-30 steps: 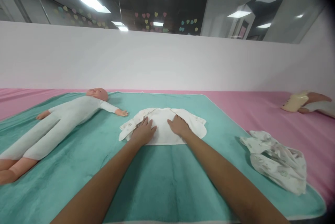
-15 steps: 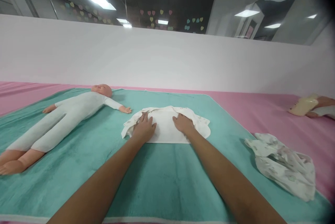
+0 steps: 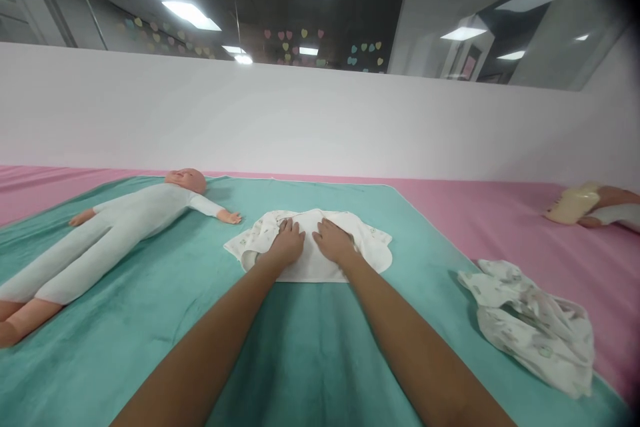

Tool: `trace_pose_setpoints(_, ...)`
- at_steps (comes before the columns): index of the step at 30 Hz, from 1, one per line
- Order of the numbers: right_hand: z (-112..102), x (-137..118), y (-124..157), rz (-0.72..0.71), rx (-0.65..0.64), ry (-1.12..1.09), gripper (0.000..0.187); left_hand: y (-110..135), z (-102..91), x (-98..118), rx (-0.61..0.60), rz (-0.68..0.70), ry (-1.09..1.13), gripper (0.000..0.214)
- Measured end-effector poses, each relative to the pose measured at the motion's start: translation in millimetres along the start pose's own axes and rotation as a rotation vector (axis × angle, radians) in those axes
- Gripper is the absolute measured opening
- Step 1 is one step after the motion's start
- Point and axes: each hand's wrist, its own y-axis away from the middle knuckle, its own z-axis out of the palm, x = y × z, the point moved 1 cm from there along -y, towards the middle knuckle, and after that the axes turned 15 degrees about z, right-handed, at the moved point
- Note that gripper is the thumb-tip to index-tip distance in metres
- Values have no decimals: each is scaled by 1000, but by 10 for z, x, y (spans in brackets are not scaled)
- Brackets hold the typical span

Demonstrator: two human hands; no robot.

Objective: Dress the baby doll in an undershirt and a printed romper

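Observation:
A white piece of printed baby clothing [image 3: 313, 266] lies spread in the middle of the teal blanket [image 3: 320, 340], its far part ruffled and its near edge straight. My left hand [image 3: 289, 242] rests on its left half, fingers stretched forward on the cloth. On the right half lies my right hand [image 3: 334, 240], palm down, its fingers pointing toward the far left. Both hands touch the cloth and are close to each other. Some fingertips are partly hidden by the fabric folds.
A baby doll [image 3: 145, 214] in a white suit lies on its back at the left. To the right is a crumpled printed white garment [image 3: 533, 324]. Another doll [image 3: 575, 204] lies at the far right on the pink sheet [image 3: 475, 214]. A white wall [image 3: 320, 120] with glass above stands behind.
My two hands have slid inward over the cloth, nearer to each other. The cloth's left side now shows more folds. The whole view has shifted slightly.

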Motion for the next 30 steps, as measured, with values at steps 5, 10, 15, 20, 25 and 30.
trace_pose_setpoints(5,34,69,-85,56,-46,-14,59,-151,83,-181,34,-189,70,52)
trace_pose_setpoints(10,71,97,-139,121,-61,-55,65,-167,63,-253,61,-327,113,58)
trace_pose_setpoints(15,62,81,-207,143,-54,-131,73,-149,65,-256,114,-368,143,57)
trace_pose_setpoints(20,100,69,-301,268,-73,-162,73,-164,72,-284,66,-383,170,54)
trace_pose_setpoints(25,172,87,-380,248,-73,-111,72,-177,33,-227,69,-342,129,49)
trace_pose_setpoints(30,156,75,-373,175,-42,-67,64,-144,9,-64,23,-170,106,41)
